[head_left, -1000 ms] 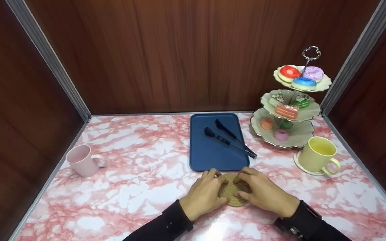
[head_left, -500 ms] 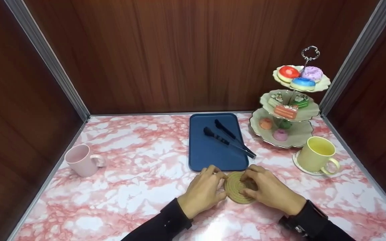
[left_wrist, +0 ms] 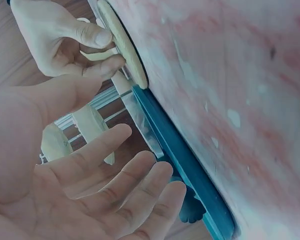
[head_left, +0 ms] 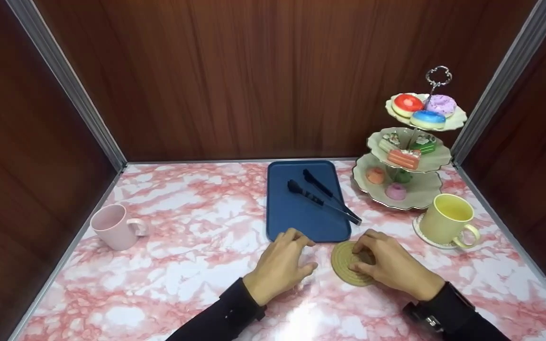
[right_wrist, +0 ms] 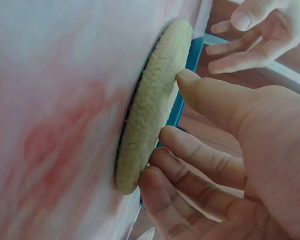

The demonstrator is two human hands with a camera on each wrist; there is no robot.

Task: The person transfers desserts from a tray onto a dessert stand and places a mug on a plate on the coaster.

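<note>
A round woven tan coaster (head_left: 346, 267) lies flat on the marbled table, just in front of the blue tray. Fingertips and thumb of my right hand (head_left: 394, 265) touch its upper face; the right wrist view shows the thumb tip and several fingertips against the woven coaster (right_wrist: 150, 110), not wrapped around it. To the left, my left hand (head_left: 277, 265) is apart from the coaster, near the tray's front edge. Its fingers are spread and loosely bent in the left wrist view, with nothing held by the left hand (left_wrist: 90, 175).
Black-and-metal tongs (head_left: 318, 196) lie across the blue tray (head_left: 282, 222). A three-tier stand (head_left: 363, 184) with toy donuts and cakes stands at the back right. In front of it, a yellow mug (head_left: 443, 225) sits on a white coaster (head_left: 419, 232). A pink mug (head_left: 116, 229) stands at left.
The woven coaster has slid to the right along with my right hand. My left hand has come off the coaster and moved slightly left.
</note>
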